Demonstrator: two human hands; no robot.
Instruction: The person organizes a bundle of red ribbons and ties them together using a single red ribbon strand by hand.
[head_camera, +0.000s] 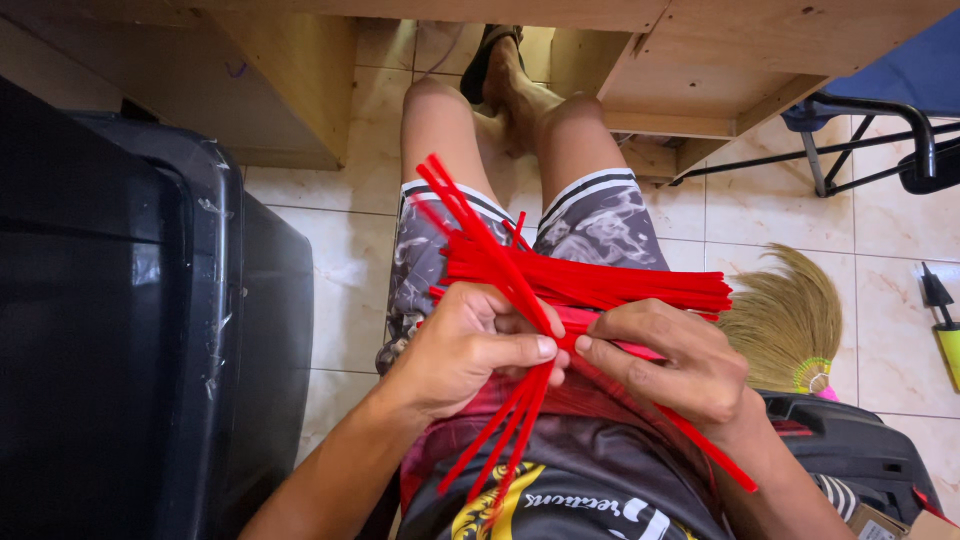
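Over my lap I hold a bundle of thin red strips (590, 280). My left hand (470, 345) grips several strips that cross diagonally from the upper left down toward my shirt. My right hand (675, 360) pinches a second layer of strips that fans out horizontally to the right. The thumbs of both hands meet at the crossing point. I am seated, my bare knees and patterned shorts (600, 220) below the strips.
A large black bin (120, 300) stands at my left. Wooden table legs and underside (290, 80) sit ahead. A straw broom head (790, 320) lies on the tiled floor at right, near a dark bag (850, 450) and a folding chair frame (870, 140).
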